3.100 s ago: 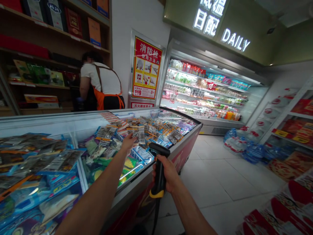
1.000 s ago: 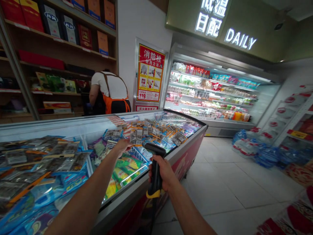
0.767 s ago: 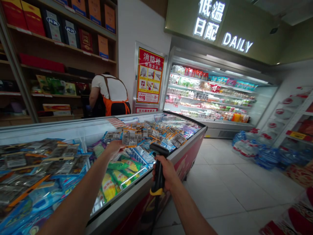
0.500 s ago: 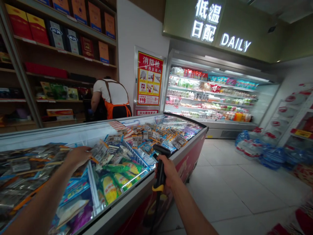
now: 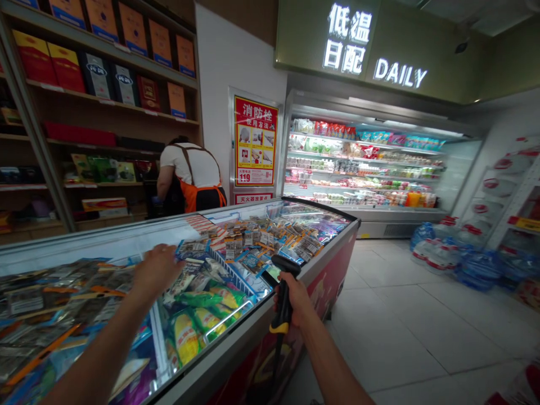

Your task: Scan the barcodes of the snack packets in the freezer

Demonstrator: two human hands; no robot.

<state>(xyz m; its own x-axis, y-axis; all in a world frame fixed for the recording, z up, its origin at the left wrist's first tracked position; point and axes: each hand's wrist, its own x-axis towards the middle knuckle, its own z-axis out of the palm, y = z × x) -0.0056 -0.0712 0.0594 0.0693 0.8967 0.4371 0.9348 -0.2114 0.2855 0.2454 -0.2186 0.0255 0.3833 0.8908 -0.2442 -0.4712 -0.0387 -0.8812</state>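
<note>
My right hand [image 5: 293, 301] is wrapped round the handle of a black and yellow barcode scanner [image 5: 282, 304], its head tilted over the front edge of the chest freezer [image 5: 253, 326]. A cable hangs from the scanner's base. My left hand [image 5: 158, 270] is above the packets inside the freezer, fingers curled together and pointing right. What those fingers hold, if anything, is hidden. Below and right of it are green and yellow corn packs [image 5: 188, 337]. Flat grey packets with orange and blue edges [image 5: 54, 304] are heaped on the left.
A co-worker [image 5: 196, 169] in an orange and black apron bends at the shelves behind the freezer. A wire divider [image 5: 230, 270] splits the freezer. Large water bottles [image 5: 481, 267] stand on the floor at right. A lit refrigerated display [image 5: 363, 214] stands at the back.
My left hand has moved right and slightly up; the grey packet seen at its fingertips earlier no longer shows clearly. The scanner has shifted slightly right in view, still in my right hand.
</note>
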